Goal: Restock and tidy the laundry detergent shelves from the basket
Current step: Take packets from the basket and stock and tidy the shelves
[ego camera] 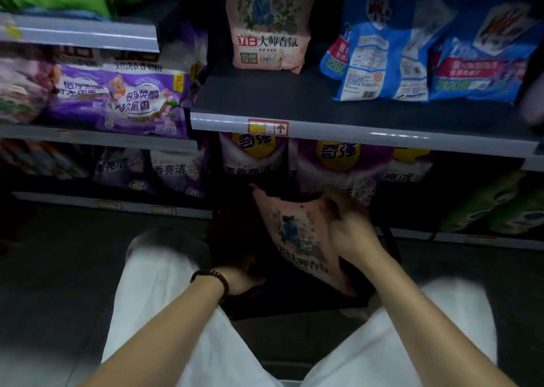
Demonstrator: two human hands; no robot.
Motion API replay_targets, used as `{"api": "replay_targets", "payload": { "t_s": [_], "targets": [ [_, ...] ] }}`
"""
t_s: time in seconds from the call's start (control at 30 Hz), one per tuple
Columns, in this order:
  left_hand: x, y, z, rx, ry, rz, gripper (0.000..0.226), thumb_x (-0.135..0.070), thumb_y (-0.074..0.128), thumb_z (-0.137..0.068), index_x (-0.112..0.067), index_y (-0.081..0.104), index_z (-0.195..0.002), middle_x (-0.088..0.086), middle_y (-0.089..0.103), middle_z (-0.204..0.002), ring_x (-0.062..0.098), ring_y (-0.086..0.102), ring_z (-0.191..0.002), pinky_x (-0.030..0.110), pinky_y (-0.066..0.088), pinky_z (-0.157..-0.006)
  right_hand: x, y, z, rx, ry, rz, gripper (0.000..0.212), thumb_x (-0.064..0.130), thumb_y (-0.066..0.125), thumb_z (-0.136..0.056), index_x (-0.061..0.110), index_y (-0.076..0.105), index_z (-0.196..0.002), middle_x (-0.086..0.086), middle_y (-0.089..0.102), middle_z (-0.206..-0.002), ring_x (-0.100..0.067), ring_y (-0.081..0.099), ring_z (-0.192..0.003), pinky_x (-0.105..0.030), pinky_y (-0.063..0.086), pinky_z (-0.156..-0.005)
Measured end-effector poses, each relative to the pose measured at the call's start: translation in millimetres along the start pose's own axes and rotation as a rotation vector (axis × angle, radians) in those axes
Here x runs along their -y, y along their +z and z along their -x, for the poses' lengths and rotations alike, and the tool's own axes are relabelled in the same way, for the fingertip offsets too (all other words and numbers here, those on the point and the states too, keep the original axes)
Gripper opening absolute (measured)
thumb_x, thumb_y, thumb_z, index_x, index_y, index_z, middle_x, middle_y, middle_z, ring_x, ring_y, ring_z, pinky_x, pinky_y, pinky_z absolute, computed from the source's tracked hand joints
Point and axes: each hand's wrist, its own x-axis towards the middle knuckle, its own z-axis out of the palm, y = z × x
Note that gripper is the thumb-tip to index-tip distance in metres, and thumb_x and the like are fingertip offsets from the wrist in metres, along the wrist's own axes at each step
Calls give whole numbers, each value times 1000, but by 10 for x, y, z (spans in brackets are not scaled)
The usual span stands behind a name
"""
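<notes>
Right hand (350, 227) clasping the upper edge of the pink detergent bag (300, 233), tilted over the dark basket (282, 307) between the knees; the soft, likely heavy pouch should sag, favouring support underneath; left hand (241, 277) grip indiscernible.

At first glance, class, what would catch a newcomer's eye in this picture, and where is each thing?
First, the pink floral bag gripped by the right hand low in the middle, over the dark basket. Next, a matching pink bag standing upright on the upper shelf, with blue bags to its right and purple bags at left.
</notes>
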Motion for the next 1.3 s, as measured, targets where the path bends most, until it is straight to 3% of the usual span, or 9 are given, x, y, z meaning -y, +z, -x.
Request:
{"api": "replay_targets", "payload": {
  "t_s": [0.17,0.3,0.43,0.53,0.8,0.9,0.97,1.07,1.3],
  "targets": [
    [-354,-69,360,-95,158,399,101,-87,78,-62,-52,40,-148,-17,54,-149,12,54,-138,31,44,-117,522,-490,-3,-181,108,-121,20,13,53,-98,19,72,-97,3,75,-91,-17,69,-87,-38,54,-79],
    [-828,83,734,-246,407,710,81,-43,99,-66,-42,56,-135,-24,72,-125,-12,64,-118,18,53,-103,1032,-646,60,-333,42,-179,23,23,59,-99,18,67,-78,5,73,-77,-12,70,-80,-40,56,-77],
    [-1125,170,800,-643,363,1120,50,-18,94,-78,-32,73,-122,-7,81,-110,13,78,-105,41,64,-92,1504,-601,126,-357,-108,-231,28,23,62,-99,13,61,-73,5,70,-70,-7,66,-72,-35,51,-71],
    [-1122,-43,810,-794,336,1199,30,1,75,-92,-25,78,-106,-5,83,-97,15,80,-94,25,63,-74,1648,-567,42,-297,-208,-279,29,21,63,-102,14,63,-74,11,63,-64,-2,57,-62,-23,44,-65],
    [-609,-463,684,-765,272,1272,15,2,79,-89,-4,76,-102,5,83,-88,20,77,-83,16,59,-65,708,-562,-341,-208,14,-308,9,39,71,-82,32,73,-87,7,77,-88,-14,73,-88,-46,60,-86],
    [-487,-641,647,-705,316,1336,16,2,72,-93,-4,75,-107,8,83,-94,20,80,-87,19,61,-67,320,-404,-298,16,259,-442,38,55,91,-65,47,77,-99,5,81,-101,-16,78,-95,-49,63,-90],
    [-494,-761,656,-628,375,1400,19,1,68,-95,0,74,-113,16,82,-102,27,80,-92,24,63,-69,224,-355,-225,174,313,-593,67,66,89,-62,32,76,-118,-3,82,-110,-23,79,-98,-44,64,-84],
    [-546,-927,633,-550,423,1515,19,3,63,-97,3,74,-113,26,79,-106,29,80,-84,32,66,-69,131,-380,-221,293,381,-750,61,55,79,-72,26,71,-125,-10,81,-112,-32,78,-102,-50,64,-83],
    [-736,-1467,469,-517,434,1243,29,-29,86,-86,-18,80,-112,10,82,-112,30,78,-106,48,60,-99,177,-345,-559,41,470,-895,52,45,82,-72,20,76,-117,-13,81,-108,-31,77,-93,-43,58,-76]
  ]
}}
